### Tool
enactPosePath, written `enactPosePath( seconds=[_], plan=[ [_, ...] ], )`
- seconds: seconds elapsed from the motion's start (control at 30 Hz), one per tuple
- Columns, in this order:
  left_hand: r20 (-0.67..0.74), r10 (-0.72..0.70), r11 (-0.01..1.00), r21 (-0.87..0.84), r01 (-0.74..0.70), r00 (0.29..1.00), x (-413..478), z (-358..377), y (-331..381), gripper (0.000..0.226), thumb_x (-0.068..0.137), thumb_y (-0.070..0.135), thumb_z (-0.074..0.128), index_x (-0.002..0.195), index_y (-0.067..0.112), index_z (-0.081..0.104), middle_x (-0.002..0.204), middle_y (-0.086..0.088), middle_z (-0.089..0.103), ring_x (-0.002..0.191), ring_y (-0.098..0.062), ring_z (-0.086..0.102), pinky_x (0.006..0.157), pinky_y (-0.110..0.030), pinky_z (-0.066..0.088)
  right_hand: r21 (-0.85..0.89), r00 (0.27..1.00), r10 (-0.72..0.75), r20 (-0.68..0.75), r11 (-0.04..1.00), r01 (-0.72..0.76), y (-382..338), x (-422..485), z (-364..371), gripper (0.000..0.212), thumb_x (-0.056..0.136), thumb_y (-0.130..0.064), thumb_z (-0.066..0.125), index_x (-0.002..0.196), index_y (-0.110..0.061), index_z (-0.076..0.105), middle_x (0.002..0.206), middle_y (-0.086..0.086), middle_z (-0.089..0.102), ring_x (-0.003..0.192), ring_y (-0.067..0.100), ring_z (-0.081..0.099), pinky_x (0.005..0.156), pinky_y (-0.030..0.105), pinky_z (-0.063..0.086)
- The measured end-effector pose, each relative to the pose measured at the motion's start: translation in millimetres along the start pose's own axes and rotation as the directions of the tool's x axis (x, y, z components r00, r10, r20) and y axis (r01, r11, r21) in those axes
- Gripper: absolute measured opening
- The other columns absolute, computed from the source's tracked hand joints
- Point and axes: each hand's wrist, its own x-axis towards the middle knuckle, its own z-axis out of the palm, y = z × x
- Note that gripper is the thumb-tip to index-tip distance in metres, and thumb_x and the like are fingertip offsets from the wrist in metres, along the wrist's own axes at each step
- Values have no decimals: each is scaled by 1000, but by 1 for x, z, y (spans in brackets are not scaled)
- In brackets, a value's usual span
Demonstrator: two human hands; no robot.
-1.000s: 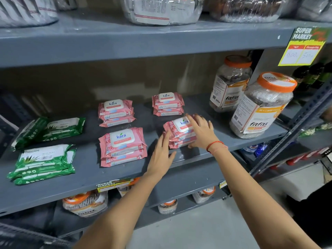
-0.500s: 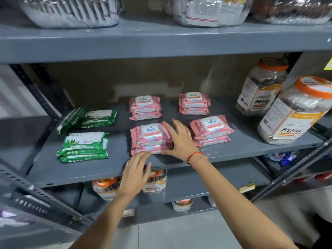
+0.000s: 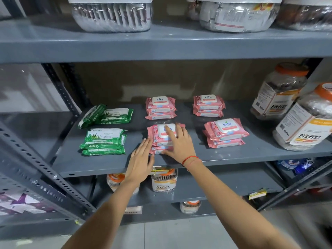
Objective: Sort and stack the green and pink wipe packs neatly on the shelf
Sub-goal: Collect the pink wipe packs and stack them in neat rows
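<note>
Head view: both hands flat on the near-middle pink Kara wipe stack on the grey shelf — right hand spread over its top, left hand open against its left side. Green Origami packs lie to the left.

The gray shelf holds four stacks of pink Kara wipe packs and two stacks of green Origami wipe packs. Two big Fitfizz jars with orange lids stand beside them.
</note>
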Motion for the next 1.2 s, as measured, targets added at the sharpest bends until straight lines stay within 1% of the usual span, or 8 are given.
enactPosePath(
  seconds=[0.13,0.4,0.5,0.6,0.77,1.03,1.1,1.2],
  plan=[
    [7,-11,1000,-10,11,1000,0,2,-4,59,94,24,46,147,18,20,154,-3,26,141,-18,23,111,-41,25,-32,999,32,-43,999,-33,-10,-5,5,86,80,-55,63,149,-27,20,153,20,20,139,39,21,107,48,32],
    [26,19,1000,15,-20,999,1,0,-7,64,94,30,47,148,19,15,155,-2,22,141,-18,22,111,-40,25,-52,997,56,-44,997,-58,-10,-4,6,84,81,-54,63,148,-28,20,153,20,21,139,39,21,107,47,32],
    [39,13,999,39,-14,999,-3,-2,-12,67,95,35,45,149,17,9,156,-2,17,142,-17,18,113,-38,22,-81,997,55,-54,995,-60,-10,-4,7,86,79,-58,61,148,-29,19,155,19,18,141,38,18,113,48,22],
    [35,-3,997,80,1,999,-14,-4,-24,66,96,37,43,148,11,12,156,-5,17,142,-18,18,113,-37,20,-105,996,43,-77,993,-51,-10,-6,8,90,77,-63,59,149,-28,17,156,19,12,143,39,13,116,52,11],
    [79,-14,992,126,4,997,-28,-7,-41,63,97,42,37,148,12,15,156,-5,17,143,-16,14,115,-36,16,-106,997,12,-71,994,-19,-13,-7,12,92,78,-65,58,150,-27,15,157,19,9,145,38,8,117,50,9],
    [146,33,979,196,-62,989,-35,-11,-51,65,95,51,27,148,14,14,156,-3,16,144,-13,9,117,-30,5,-114,998,24,-58,993,-31,-8,-2,13,90,77,-69,54,148,-26,19,156,19,15,143,38,15,116,47,18],
    [163,56,970,224,-93,985,-38,-11,-54,70,92,56,19,148,14,15,156,-3,17,144,-13,10,117,-30,4,-112,998,23,-60,993,-29,-7,-1,14,90,77,-69,55,148,-26,20,156,19,15,144,38,14,116,48,16],
    [154,65,966,236,-101,986,-43,-16,-60,75,89,60,12,148,14,17,156,-2,17,144,-13,9,118,-32,5,-120,997,20,-73,992,-28,-7,-2,14,92,76,-71,54,149,-27,19,156,18,15,144,37,12,117,50,9]
  ],
)
